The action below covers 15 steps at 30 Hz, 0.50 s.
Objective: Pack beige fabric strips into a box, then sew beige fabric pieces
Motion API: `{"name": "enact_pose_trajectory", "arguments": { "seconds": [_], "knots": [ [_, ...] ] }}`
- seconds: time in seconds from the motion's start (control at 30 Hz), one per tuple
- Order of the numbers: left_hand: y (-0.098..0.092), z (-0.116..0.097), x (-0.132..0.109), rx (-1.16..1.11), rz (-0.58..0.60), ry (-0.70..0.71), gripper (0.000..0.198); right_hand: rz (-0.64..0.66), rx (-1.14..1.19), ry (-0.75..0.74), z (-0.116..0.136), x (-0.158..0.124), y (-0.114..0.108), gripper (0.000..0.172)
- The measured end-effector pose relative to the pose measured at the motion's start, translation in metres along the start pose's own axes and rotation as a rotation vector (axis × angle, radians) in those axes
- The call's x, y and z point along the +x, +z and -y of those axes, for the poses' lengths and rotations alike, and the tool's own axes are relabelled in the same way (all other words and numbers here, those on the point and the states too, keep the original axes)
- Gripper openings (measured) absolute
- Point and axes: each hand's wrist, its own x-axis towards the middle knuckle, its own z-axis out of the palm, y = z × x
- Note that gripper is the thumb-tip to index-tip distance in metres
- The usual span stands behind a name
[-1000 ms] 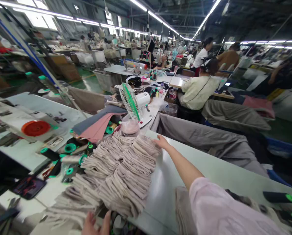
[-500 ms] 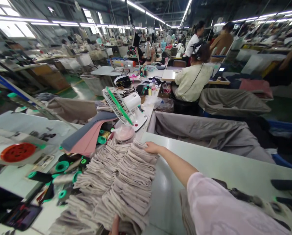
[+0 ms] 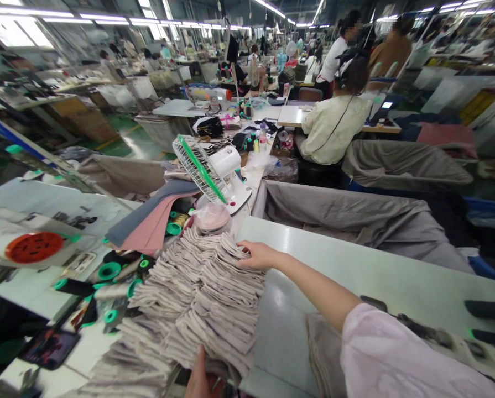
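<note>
- Thread cones (image 3: 109, 271): green-ended, just left of the pile.
- Folded beige fabric pieces (image 3: 197, 298): overlapping pile on the worktop (image 3: 313, 276); soft, light, apt to slip apart, so best supported from beneath at both ends.
- Left hand (image 3: 199, 378): at the near edge, partly out of view; grip indeterminate.
- Right hand (image 3: 258, 255): fingers spread on the far end.

You see through 1 camera on your head, facing forward and tilted down past your right hand (image 3: 259, 255) and left hand (image 3: 201, 377) onto the folded cloth stack (image 3: 197, 298), close up on the near table (image 3: 355, 271), with the sewing hall (image 3: 214, 55) stretching far behind.
</note>
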Motion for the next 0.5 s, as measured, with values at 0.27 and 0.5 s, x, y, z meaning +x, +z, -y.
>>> {"name": "enact_pose_trajectory", "arguments": {
  "seconds": [0.27, 0.5],
  "knots": [
    [0.005, -0.009, -0.020, -0.121, 0.081, -0.110, 0.050, -0.033, -0.046, 0.026, 0.013, -0.005, 0.009, 0.065],
    [0.019, -0.014, -0.045, -0.046, -0.029, 0.009, 0.061, -0.085, -0.072, -0.004, 0.015, -0.005, 0.020, 0.076]
  ]
}}
